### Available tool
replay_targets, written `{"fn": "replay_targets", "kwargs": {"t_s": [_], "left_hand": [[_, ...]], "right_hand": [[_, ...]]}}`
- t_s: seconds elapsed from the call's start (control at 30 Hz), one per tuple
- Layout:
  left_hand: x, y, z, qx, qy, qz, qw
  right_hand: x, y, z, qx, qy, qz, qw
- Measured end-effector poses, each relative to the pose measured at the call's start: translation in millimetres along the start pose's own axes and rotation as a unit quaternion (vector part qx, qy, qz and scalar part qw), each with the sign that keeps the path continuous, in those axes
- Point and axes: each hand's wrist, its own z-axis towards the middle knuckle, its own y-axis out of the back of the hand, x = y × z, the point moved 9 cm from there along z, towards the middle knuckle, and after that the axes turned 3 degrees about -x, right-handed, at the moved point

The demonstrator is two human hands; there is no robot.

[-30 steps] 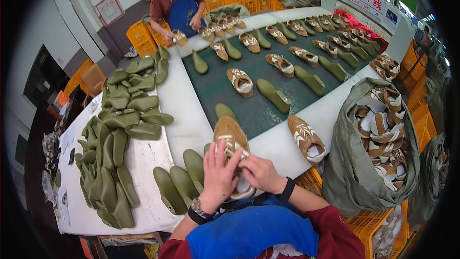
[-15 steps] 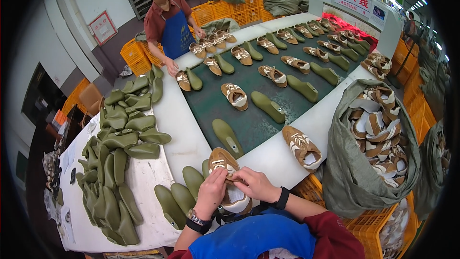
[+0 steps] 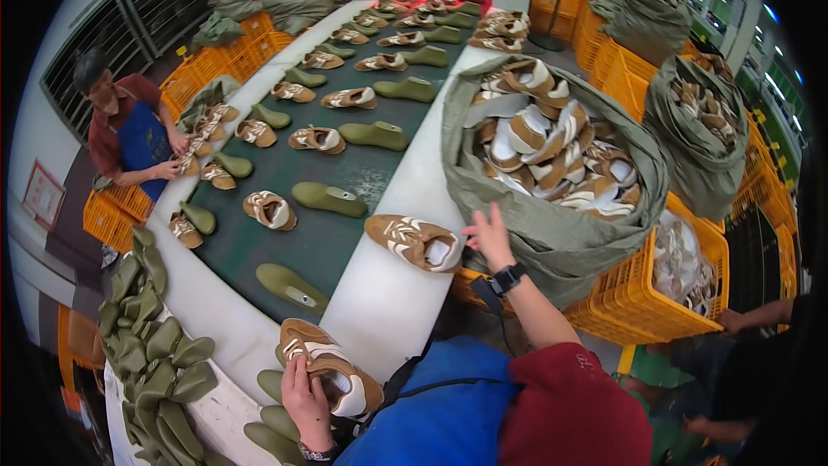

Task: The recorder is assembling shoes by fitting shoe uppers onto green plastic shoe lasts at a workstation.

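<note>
My left hand (image 3: 306, 404) grips a brown-and-white lace-up sneaker (image 3: 324, 349) by its side, over the near corner of the white ledge. Beside it lie several green shoe lasts (image 3: 276, 433), partly covered by the hand and shoe. My right hand (image 3: 490, 242) is stretched out to the right with its fingers apart and nothing in it. It hovers between a second sneaker (image 3: 398, 236), resting on the white ledge, and the grey-green sack (image 3: 552, 269). That sack is heaped with more brown-and-white sneakers (image 3: 545, 128).
Sneakers and lasts stand in rows on the dark green conveyor belt (image 3: 233, 272). A pile of lasts (image 3: 164, 341) covers the left table. Across the belt, a co-worker (image 3: 138, 142) handles sneakers. Orange crates (image 3: 617, 293) stand under the sack, and another person's arm (image 3: 759, 315) shows at lower right.
My right hand has let go of the sneaker and moved right toward the sack. The left hand still holds that sneaker. The view has turned right, and the co-worker's hands have come together.
</note>
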Motion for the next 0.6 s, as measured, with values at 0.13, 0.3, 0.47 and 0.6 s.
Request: {"fn": "replay_targets", "kwargs": {"t_s": [0.13,0.3,0.47,0.6], "left_hand": [[-10,-10,8,0.016,-0.027,0.016,0.999],[-2,9,-1,-0.004,0.007,0.034,0.999],[7,12,2,-0.043,-0.027,0.005,0.999],[-8,13,8,-0.014,-0.027,0.054,0.998]], "right_hand": [[53,-135,-64,0.361,0.101,0.039,0.926],[140,-222,-213,0.460,0.415,-0.166,0.767],[72,-207,-309,0.676,0.405,-0.124,0.603],[22,-196,-327,0.710,0.400,-0.255,0.521]]}}
